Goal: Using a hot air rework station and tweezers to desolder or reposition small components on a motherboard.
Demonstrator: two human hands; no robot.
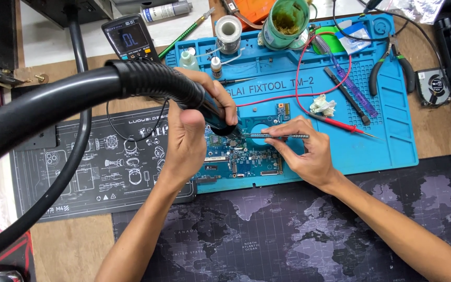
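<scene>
The left hand (189, 136) is gripping one black hot-air wand (212, 112) (its ribbed hose is trailing off toward nine o'clock), the nozzle pointing down at a single blue circuit board (236, 156) crowded with small chips. The board is lying on the blue work mat (382, 130), at six o'clock from the solder spool (228, 32). The right hand (301, 151) is pinching one pair of tweezers (277, 136), tips pointing to nine o'clock.

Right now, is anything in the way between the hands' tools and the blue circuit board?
Nothing visible. The left hand holds the black hose nozzle right over the circuit board, and the right hand holds tweezers beside it.
</scene>
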